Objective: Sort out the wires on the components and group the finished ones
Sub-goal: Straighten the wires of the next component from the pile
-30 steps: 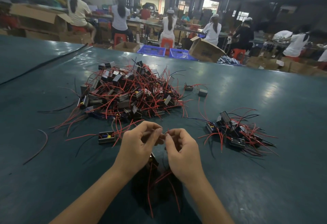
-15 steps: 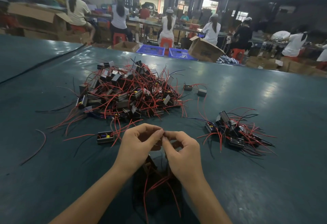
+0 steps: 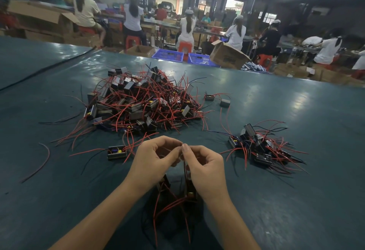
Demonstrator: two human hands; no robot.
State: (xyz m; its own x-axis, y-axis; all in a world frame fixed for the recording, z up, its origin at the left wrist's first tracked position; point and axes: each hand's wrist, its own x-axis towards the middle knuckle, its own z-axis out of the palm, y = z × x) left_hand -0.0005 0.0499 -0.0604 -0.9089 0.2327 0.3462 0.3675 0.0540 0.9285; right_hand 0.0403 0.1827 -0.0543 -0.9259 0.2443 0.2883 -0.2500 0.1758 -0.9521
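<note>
Open tabletop [image 3: 59, 200] lies near left and near right; a large component pile [image 3: 142, 105] blocks ahead, with a smaller pile [image 3: 260, 149] to the right.

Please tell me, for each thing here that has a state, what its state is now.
Left hand: fingers curled, pinching a wire.
Right hand: fingers curled, pinching a wire too.
Held component: under the hands, wires trailing.
Big pile: tangled heap.
Small pile: grouped apart on the right.
Loose component: lying alone, open side up.
Box: flaps open.
</note>
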